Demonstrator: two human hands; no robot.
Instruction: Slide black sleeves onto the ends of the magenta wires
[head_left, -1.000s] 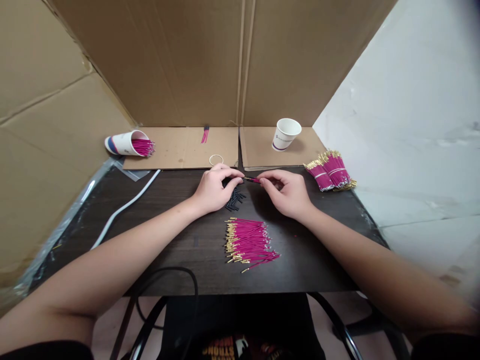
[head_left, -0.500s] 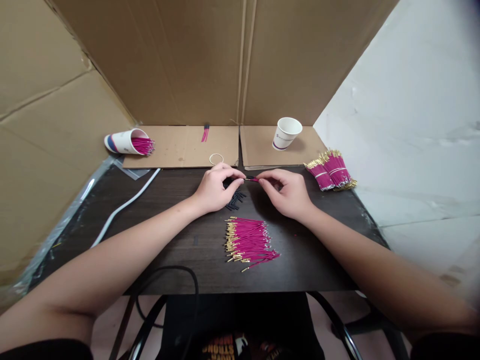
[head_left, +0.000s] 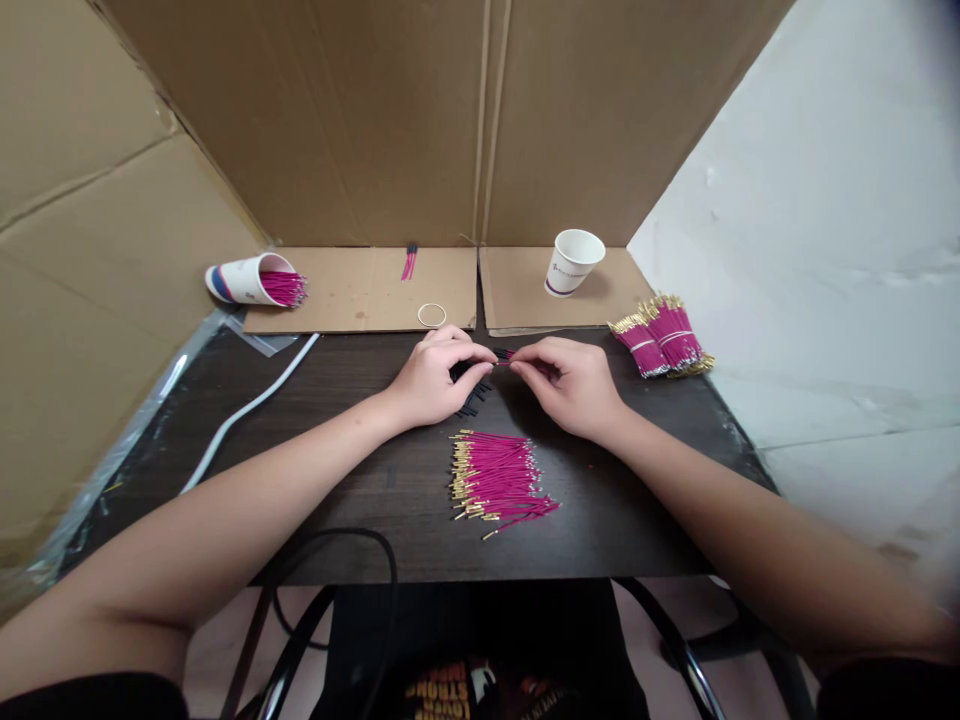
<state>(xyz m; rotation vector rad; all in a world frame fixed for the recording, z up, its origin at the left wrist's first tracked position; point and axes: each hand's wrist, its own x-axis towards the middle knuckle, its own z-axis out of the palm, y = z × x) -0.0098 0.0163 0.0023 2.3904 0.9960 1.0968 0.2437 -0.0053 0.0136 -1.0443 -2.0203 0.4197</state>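
My left hand and my right hand meet over the middle of the dark table. Both pinch a single magenta wire that runs between their fingertips; its left end looks black. Under my left fingers lies a small heap of short black tubes. In front of my hands sits a loose pile of magenta wires with gold tips.
A tipped paper cup holding magenta wires lies at the back left on cardboard. An upright paper cup stands at the back right. Bundled magenta wires lie at the right edge. A rubber band, a white cable and cardboard walls surround the table.
My fingertips have closed in a little on the wire and the view has tilted slightly; otherwise the hands stay in place.
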